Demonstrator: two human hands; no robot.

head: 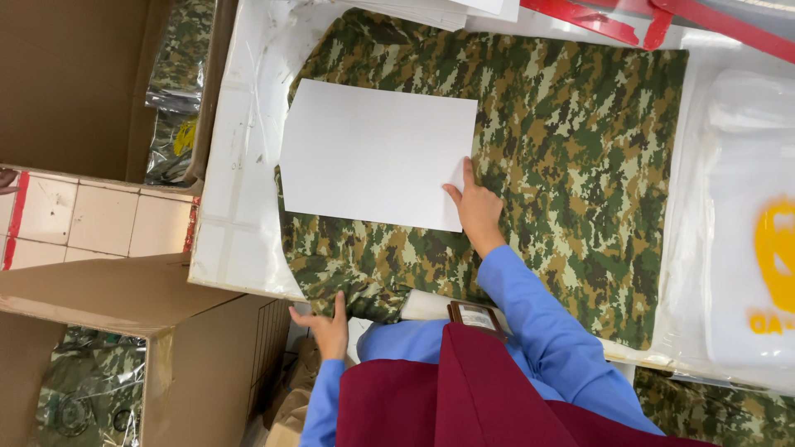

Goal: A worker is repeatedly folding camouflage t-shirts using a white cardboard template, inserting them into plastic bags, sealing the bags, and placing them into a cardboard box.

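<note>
A green, brown and tan camouflage-patterned cloth garment (530,157) is spread flat on a white plastic-covered worktable (236,165), and everything else is best placed against it. A white rectangular sheet of stiff paper or card (377,153) is laid on the garment's upper part, well inside its edges. The right hand (476,211) is pressed onto the cloth at the sheet's corner, fingers extended and mostly flat, with the fingertips touching the sheet's edge; nothing is gripped. The left hand (327,324) is held at the garment's overhanging edge beside the table's side, fingers curled around a fold of the fabric, though how firmly it is pinched cannot be told from this angle.

The garment is judged soft, light and limp: it will drape and wrinkle unless lifted by an edge or a doubled fold. The sheet is judged light, fairly stiff and likely to slide on the cloth, so it is best pinned from above.

Beyond the garment, a clear plastic bag with a yellow print (749,223) is seen. Brown cardboard boxes (207,356) holding bagged camouflage pieces are seen past the table's side.
</note>
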